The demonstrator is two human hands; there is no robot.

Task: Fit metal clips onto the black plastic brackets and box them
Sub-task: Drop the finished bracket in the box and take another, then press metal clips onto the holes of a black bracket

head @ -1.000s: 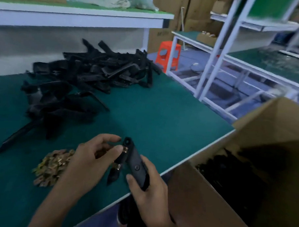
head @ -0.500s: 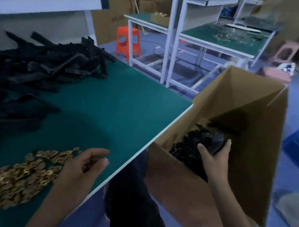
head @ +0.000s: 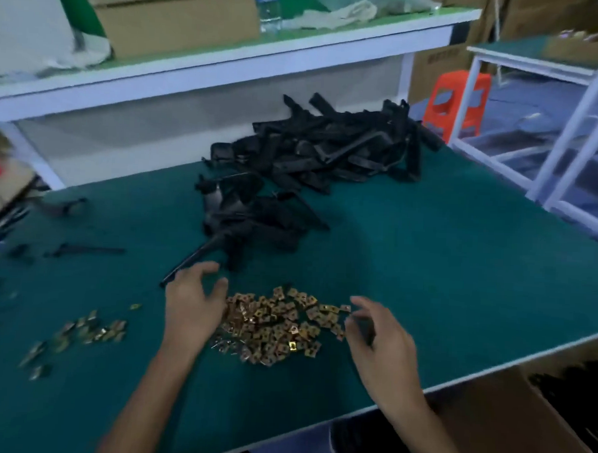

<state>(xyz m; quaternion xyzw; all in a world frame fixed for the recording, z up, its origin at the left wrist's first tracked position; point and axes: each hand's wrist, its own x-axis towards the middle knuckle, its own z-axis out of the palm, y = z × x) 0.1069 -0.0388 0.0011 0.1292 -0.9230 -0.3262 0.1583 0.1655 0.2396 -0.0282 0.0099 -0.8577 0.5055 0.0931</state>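
Currently between cycles, by my read; the main clip pile (head: pixel 276 324) of brass-coloured metal clips sits on the green counter (head: pixel 443 267) near its front edge, and I take it as the landmark. Left hand (head: pixel 191 307) is at the pile's left edge, fingers (head: pixel 216 286) loosely curved and apart, holding nothing I can see; right hand (head: pixel 383 346) is at the pile's right edge, fingers (head: pixel 359 302) spread and bent, tips just above the outermost clips; no clip plainly pinched, and blur makes contact hard to call. Long bracket (head: pixel 195 261) lies just behind-left of the pile, its tip near the left hand, not gripped. Big bracket heap (head: pixel 331 152) is well behind the pile; smaller cluster (head: pixel 253 217) sits between heap and pile; both look unclipped but are too dark to be sure. Loose clips (head: pixel 91 332) are scattered well left of the pile. Box (head: pixel 501 427) stands below-right of the pile, off the counter edge; dark parts (head: pixel 571 389) inside are likely finished brackets. Progress: some boxed, count not readable; plenty left, heap large and clips abundant; no bracket in hand, no clip being fitted. Next step likely needs one clip and one bracket picked up; judgement only.
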